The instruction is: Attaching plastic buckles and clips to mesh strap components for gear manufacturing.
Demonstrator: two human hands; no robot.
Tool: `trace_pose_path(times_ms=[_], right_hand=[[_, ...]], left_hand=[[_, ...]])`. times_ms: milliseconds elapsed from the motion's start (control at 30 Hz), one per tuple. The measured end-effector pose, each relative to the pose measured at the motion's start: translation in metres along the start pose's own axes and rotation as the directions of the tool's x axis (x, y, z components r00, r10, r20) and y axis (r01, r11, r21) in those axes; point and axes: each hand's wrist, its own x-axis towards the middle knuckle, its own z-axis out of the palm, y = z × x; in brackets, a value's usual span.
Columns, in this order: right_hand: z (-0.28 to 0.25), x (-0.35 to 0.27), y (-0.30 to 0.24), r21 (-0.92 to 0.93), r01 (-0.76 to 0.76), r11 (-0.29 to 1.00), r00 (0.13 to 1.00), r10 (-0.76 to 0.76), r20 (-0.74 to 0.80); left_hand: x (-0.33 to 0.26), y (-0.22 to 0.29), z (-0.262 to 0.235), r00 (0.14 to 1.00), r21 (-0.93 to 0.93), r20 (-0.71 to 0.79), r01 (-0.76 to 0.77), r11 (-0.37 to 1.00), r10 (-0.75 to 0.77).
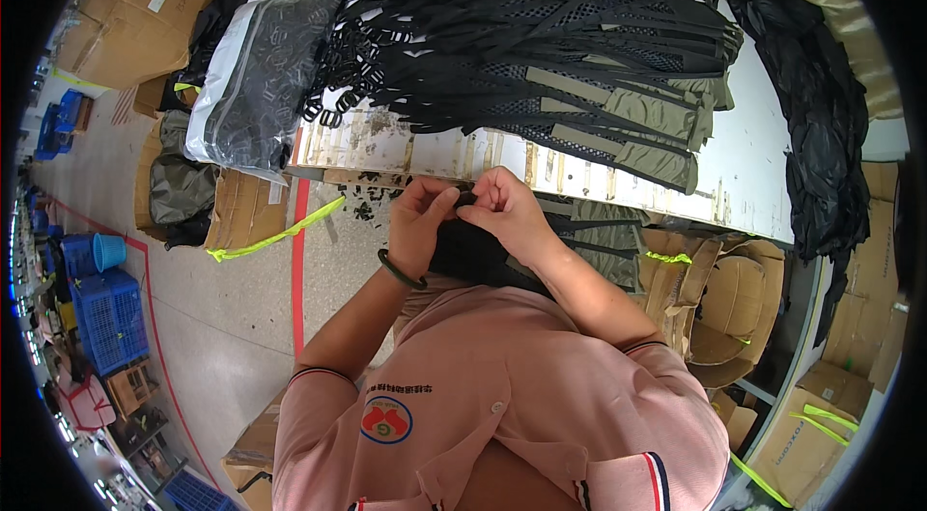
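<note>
Both hands meet just in front of the table's near edge, pinching a small black piece between them. My left hand has thumb and fingers pressed together on one side of it. On the other side, my right hand is closed in the same way. Fingers cover most of the piece, so strap end or buckle cannot be told apart. Black fabric lies over my lap below the hands. Beyond them, black straps with mesh and grey-green panels are heaped on the white table.
Loose black slider buckles lie left of the heap, beside a clear plastic bag full of them. Cardboard boxes stand left and right. Black fabric drapes over the table's right end. Blue crates stand far left.
</note>
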Motion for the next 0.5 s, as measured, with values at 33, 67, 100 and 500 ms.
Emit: trace_pose_path(times_ms=[33,67,100,500], right_hand=[[0.0,0.0,0.0,0.009,-0.029,1.0,1.0,0.029,-0.01],[0.0,0.001,0.002,0.011,-0.03,1.0,0.999,0.03,-0.01],[-0.001,0.002,0.005,0.021,-0.03,0.999,0.999,0.031,-0.031],[-0.016,0.001,-0.018,0.226,-0.319,0.92,0.948,0.312,0.064]], left_hand=[[-0.002,0.0,0.0,0.999,0.043,0.009,-0.031,0.999,0.031],[-0.003,0.0,-0.001,1.0,0.044,0.009,-0.03,0.999,0.03],[-0.003,-0.001,-0.001,0.993,0.098,0.05,-0.112,0.989,0.108],[-0.007,-0.007,0.002,0.895,0.243,0.332,-0.388,0.889,0.299]])
